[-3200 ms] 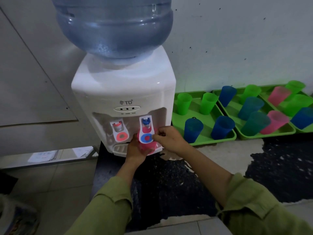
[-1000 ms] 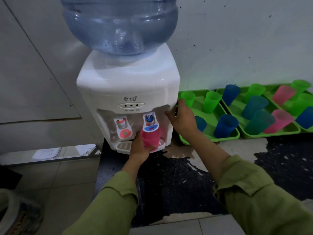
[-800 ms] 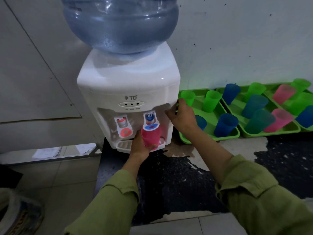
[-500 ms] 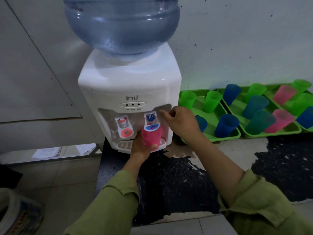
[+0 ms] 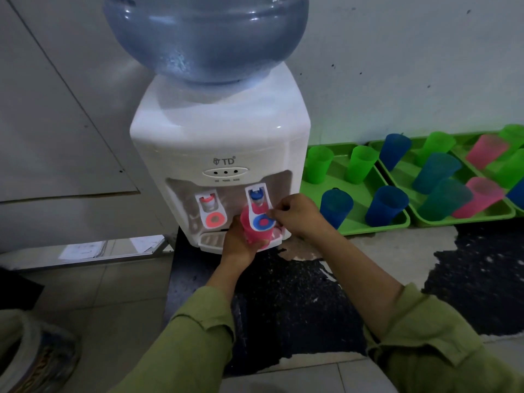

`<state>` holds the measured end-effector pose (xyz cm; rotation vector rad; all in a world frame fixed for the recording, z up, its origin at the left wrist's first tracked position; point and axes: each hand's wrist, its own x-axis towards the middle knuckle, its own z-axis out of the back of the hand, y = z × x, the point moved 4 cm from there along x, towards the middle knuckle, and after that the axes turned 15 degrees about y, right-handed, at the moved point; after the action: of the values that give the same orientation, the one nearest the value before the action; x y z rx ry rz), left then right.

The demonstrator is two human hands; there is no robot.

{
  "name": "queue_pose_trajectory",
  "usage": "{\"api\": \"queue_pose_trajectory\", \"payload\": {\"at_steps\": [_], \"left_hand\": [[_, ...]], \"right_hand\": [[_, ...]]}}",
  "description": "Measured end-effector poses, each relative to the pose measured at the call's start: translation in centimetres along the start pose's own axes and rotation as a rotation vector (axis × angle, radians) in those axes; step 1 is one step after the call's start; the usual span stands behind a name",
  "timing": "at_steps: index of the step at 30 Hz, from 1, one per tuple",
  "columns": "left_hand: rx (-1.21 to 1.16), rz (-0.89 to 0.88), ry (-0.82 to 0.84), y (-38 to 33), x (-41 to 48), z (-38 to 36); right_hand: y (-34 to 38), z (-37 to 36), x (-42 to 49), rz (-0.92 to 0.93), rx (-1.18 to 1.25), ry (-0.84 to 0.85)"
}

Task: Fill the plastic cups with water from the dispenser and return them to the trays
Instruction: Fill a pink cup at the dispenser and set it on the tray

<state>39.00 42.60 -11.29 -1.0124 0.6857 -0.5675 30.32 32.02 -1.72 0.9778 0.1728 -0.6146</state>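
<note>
The white dispenser (image 5: 221, 143) stands in the upper middle of the frame with a big blue bottle (image 5: 207, 35) upside down on top. It sits at the back of a dark speckled desk (image 5: 286, 290) that has worn pale patches. The left hand (image 5: 236, 248) is wrapped around the lower part of a pink cup (image 5: 253, 232) and holds it upright, just above the drip grille (image 5: 211, 239) and right under the blue lever (image 5: 259, 212). The lever hangs in front of the cup's rim and hides it, so the water level cannot be told. The right hand (image 5: 300, 214) comes in from the right with its fingers curled. Thumb and forefinger grip the right edge of the blue lever at its round blue pad. The red lever (image 5: 211, 209), to the left, is untouched. At the right of the frame, green trays stand side by side against the wall. The nearest tray (image 5: 374, 224) holds two green cups (image 5: 319, 164) at the back and two blue cups (image 5: 336, 207) in front, all upright. The next tray (image 5: 465, 215) carries blue, green, teal and pink cups close together. Pale floor tiles (image 5: 93, 293) fill the lower left.
</note>
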Motion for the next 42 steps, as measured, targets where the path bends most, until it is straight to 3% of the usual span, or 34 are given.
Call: {"api": "queue_pose_trajectory", "payload": {"at_steps": [17, 26, 36, 42], "left_hand": [[0.032, -0.031, 0.013, 0.9, 0.5, 0.1], [-0.034, -0.064, -0.056, 0.4, -1.1, -1.2], [-0.022, -0.027, -0.270, 0.0, -4.8, -6.1], [-0.031, -0.020, -0.233, -2.1, -6.9, -11.7]], "right_hand": [[-3.4, -1.7, 1.4, 0.109, 0.015, -0.296], [-8.5, -1.5, 0.3, 0.046, -0.038, -0.082], [-13.6, 1.7, -2.5, 0.190, -0.085, 0.088], [-16.3, 4.3, -5.5, 0.308, -0.146, 0.176]]}}
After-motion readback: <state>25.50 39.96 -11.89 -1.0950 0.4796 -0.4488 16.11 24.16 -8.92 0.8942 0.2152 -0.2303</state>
